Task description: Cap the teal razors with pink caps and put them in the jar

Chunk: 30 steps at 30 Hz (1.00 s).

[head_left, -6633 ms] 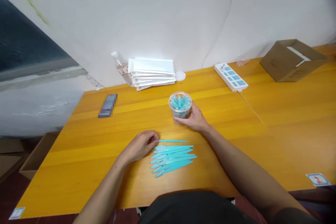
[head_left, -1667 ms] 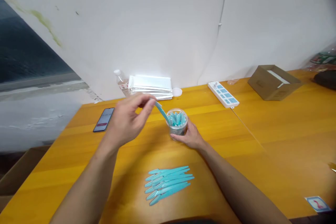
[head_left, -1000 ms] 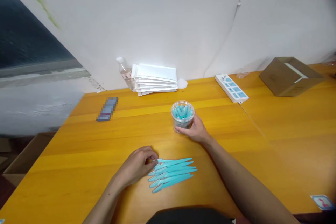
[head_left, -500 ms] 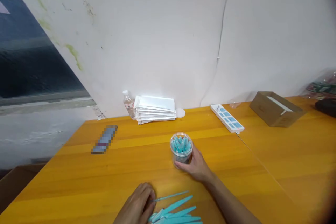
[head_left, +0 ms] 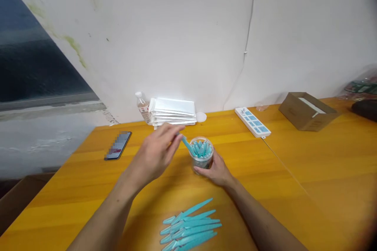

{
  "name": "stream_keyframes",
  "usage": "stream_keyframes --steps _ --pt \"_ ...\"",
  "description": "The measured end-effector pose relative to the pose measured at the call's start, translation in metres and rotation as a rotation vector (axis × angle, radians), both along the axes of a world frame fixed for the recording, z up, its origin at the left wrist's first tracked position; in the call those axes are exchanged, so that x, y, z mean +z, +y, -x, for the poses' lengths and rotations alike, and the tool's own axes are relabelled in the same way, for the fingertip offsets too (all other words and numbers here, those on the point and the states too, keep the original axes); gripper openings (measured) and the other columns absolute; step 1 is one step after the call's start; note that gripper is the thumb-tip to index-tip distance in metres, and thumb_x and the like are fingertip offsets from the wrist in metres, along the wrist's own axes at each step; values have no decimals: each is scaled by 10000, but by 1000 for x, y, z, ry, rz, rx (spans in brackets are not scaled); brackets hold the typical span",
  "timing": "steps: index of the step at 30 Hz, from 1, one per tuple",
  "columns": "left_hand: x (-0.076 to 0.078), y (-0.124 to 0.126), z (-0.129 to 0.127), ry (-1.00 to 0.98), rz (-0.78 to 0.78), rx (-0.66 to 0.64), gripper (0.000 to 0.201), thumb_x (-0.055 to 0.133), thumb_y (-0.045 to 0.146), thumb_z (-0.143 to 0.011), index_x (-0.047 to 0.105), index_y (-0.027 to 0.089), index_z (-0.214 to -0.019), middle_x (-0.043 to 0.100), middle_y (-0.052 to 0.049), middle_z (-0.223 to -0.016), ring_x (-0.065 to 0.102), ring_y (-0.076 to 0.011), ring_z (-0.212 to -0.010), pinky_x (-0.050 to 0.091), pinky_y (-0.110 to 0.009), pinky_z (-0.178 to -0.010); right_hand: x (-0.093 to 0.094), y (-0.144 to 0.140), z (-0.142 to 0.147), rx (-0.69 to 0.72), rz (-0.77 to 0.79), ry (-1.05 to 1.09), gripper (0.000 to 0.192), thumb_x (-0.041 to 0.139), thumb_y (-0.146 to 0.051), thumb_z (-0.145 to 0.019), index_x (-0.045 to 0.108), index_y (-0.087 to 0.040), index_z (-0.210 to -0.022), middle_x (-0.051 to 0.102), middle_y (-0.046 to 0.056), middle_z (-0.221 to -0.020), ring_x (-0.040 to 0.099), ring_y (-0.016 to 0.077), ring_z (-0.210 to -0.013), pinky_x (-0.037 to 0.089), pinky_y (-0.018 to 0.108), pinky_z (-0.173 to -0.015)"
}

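Note:
A clear round plastic jar [head_left: 202, 160] stands on the table, packed with turquoise sticks whose ends show at the top. My right hand [head_left: 217, 169] wraps around its right side and front. Pinched in my left hand [head_left: 157, 150] is a turquoise eyebrow razor [head_left: 187, 145], slanting down so its lower end reaches the jar's left rim. Its upper end is hidden by my fingers. Several more turquoise eyebrow razors [head_left: 191, 225] lie fanned in a loose pile near the front, handles pointing right.
White padded envelopes [head_left: 173, 106] are stacked against the wall beside a plastic bottle [head_left: 143, 106] and a round white lid [head_left: 201, 117]. A phone [head_left: 118, 146] lies at left. Rightward are a power strip [head_left: 252, 122] and an open cardboard box [head_left: 300, 113].
My left hand has risen from beside the pile to the jar, carrying one eyebrow razor to its rim. My right hand still holds the jar. The view has tilted slightly.

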<state>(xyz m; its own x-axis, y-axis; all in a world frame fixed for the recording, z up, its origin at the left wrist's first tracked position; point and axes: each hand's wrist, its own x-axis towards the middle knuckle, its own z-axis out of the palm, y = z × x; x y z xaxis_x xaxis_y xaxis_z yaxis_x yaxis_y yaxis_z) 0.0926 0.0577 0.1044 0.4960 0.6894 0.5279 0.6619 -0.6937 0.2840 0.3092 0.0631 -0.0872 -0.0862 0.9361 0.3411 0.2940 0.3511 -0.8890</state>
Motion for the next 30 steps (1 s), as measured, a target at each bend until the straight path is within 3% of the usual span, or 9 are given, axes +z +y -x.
stream_keyframes --steps 4,8,10,13,16,19,24,27,30 --pt "-30 3 -16 221 161 -181 316 457 271 -1015 602 262 -1296 611 -86 -1150 582 -212 -1080 501 -369 -952 3 -1 -1 27 24 -6 763 835 -399 -693 493 -237 -1355 644 89 -1296 625 273 -1161 498 428 -1016" --pt "-73 -31 11 34 338 -17 432 484 317 -1007 485 312 -1438 589 -81 -1281 546 -216 -1217 456 -364 -1043 3 -1 0 29 13 9 775 835 -419 -691 488 -230 -1358 640 95 -1298 621 263 -1167 489 416 -1027" --pt "-94 -55 27 -6 482 62 328 510 339 -992 607 307 -1304 648 -54 -1160 610 -197 -1097 487 -314 -964 1 0 -1 13 10 -2 788 842 -429 -678 489 -222 -1352 638 102 -1294 618 264 -1166 486 417 -1029" --pt "-118 -85 41 133 733 68 143 646 341 -895 727 285 -999 684 -15 -984 644 -184 -905 493 -270 -817 -1 0 -2 0 13 -20 771 835 -436 -684 491 -216 -1338 639 105 -1282 619 263 -1155 488 418 -1023" --pt "-132 -101 43 156 866 108 72 673 288 -847 729 262 -885 680 -2 -913 634 -168 -836 465 -245 -735 0 0 -2 -6 12 -49 754 826 -445 -695 492 -213 -1330 644 108 -1269 620 267 -1147 490 423 -1011" --pt "-138 -105 41 64 920 108 165 577 282 -913 707 228 -828 675 -11 -869 628 -153 -810 459 -233 -718 1 0 -2 -11 5 -52 755 826 -444 -692 494 -209 -1328 650 114 -1261 623 275 -1144 488 431 -1013" --pt "-126 -100 51 -77 875 82 241 519 351 -969 690 211 -871 692 -19 -855 630 -148 -793 483 -233 -725 1 -1 -1 -12 14 -40 786 831 -447 -681 490 -209 -1348 649 112 -1273 622 278 -1155 486 429 -1017" --pt "-91 -83 61 -201 668 170 250 548 410 -961 690 207 -930 694 -18 -824 623 -145 -742 495 -234 -693 1 0 -2 -17 23 -42 794 837 -450 -671 496 -212 -1347 649 109 -1275 623 275 -1152 489 423 -1010" --pt "-40 -53 57 -260 353 238 249 564 415 -957 668 189 -966 666 -12 -793 579 -122 -655 469 -221 -617 2 0 -2 -16 16 -40 788 845 -443 -664 506 -209 -1336 651 107 -1273 622 274 -1153 486 427 -1015"
